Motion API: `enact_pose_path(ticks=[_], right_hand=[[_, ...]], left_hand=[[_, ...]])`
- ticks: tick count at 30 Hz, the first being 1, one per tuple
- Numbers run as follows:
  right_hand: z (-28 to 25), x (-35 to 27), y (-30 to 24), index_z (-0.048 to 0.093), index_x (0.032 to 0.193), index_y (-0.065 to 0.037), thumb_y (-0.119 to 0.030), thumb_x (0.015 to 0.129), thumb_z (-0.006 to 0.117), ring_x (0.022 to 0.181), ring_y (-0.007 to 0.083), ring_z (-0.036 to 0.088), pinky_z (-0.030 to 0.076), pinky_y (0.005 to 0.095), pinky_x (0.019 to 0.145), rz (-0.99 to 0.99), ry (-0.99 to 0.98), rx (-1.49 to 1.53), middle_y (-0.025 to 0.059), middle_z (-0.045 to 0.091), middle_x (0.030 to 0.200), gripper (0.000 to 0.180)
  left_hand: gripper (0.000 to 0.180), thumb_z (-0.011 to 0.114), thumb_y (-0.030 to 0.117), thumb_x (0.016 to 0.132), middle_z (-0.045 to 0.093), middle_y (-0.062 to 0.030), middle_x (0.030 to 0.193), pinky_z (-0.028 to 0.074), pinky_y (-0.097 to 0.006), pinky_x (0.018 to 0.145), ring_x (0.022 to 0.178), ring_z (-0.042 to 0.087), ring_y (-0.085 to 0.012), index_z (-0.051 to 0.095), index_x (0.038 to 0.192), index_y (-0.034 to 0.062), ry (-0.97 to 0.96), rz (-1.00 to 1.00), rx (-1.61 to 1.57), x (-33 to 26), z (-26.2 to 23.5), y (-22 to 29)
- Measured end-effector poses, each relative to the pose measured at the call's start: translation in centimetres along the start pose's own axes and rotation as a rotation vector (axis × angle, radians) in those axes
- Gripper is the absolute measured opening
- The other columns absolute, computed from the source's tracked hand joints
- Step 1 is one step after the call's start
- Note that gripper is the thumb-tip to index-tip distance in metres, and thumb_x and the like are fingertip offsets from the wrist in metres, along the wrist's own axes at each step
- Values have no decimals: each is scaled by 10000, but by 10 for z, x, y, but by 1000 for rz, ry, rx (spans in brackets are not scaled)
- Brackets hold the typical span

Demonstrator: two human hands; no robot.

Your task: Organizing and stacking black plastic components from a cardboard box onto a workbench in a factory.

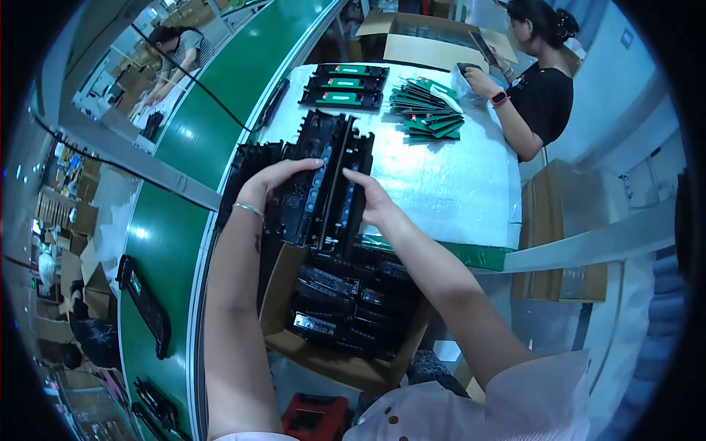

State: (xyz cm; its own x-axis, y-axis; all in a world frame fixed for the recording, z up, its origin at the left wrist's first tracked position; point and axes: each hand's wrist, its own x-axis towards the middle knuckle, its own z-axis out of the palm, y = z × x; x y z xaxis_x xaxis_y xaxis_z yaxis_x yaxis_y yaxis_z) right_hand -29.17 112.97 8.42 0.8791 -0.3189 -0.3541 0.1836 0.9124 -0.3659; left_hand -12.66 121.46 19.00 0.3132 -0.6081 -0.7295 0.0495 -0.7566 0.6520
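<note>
Fingers (pixel 300 167) of both hands grasp black plastic parts (pixel 312 200).
Left hand (pixel 279 178) and right hand (pixel 373 200) hold them from opposite sides, by the white table (pixel 441 192), near the far rim of an open cardboard box (pixel 323 360) of other black parts (pixel 342 301).
</note>
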Motion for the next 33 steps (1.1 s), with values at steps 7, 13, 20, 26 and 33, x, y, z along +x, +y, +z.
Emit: enact_pose_path(ticks=[7, 13, 20, 26, 33], right_hand=[[-21, 15, -11, 618, 955, -31, -264, 796, 648, 716, 194, 632, 516, 330, 670, -103, 248, -243, 83, 653, 834, 283], [-40, 32, -17, 616, 941, 80, -429, 766, 594, 822, 394, 595, 471, 429, 749, -407, 733, -1063, 251, 621, 833, 539], [-53, 5, -29, 502, 1177, -27, -331, 792, 598, 1035, 351, 490, 396, 425, 907, -772, 1024, -1369, 189, 496, 1097, 500], [-29, 0, -5, 445, 1251, -22, -169, 822, 539, 1157, 346, 399, 329, 428, 985, -1204, 743, -1515, 179, 436, 1248, 463], [-1, 10, 13, 511, 1181, -34, -114, 797, 551, 1181, 339, 403, 343, 429, 976, -1110, 668, -1850, 165, 420, 1293, 395]], left_hand=[[998, 792, 501, 558, 554, -190, 1108, 504, -367, 796, 917, 602, -242, 337, 1274, -24, 292, 49, 179, 35, -5, -16], [1313, 763, 627, 487, 203, -302, 1406, 326, -470, 1014, 1284, 291, -407, 68, 1417, 15, 663, 82, 561, 47, 24, -24], [1209, 703, 677, 536, 186, -247, 1432, 322, -473, 1009, 1282, 269, -431, 114, 1435, 122, 698, 78, 745, 32, 55, -14], [1163, 678, 689, 568, 179, -239, 1435, 333, -546, 966, 1273, 282, -423, 133, 1429, 128, 796, 52, 803, 26, 68, -14], [922, 682, 558, 662, 319, -246, 1354, 366, -453, 969, 1204, 373, -419, 295, 1369, 110, 794, 310, 639, 36, 34, -41]])
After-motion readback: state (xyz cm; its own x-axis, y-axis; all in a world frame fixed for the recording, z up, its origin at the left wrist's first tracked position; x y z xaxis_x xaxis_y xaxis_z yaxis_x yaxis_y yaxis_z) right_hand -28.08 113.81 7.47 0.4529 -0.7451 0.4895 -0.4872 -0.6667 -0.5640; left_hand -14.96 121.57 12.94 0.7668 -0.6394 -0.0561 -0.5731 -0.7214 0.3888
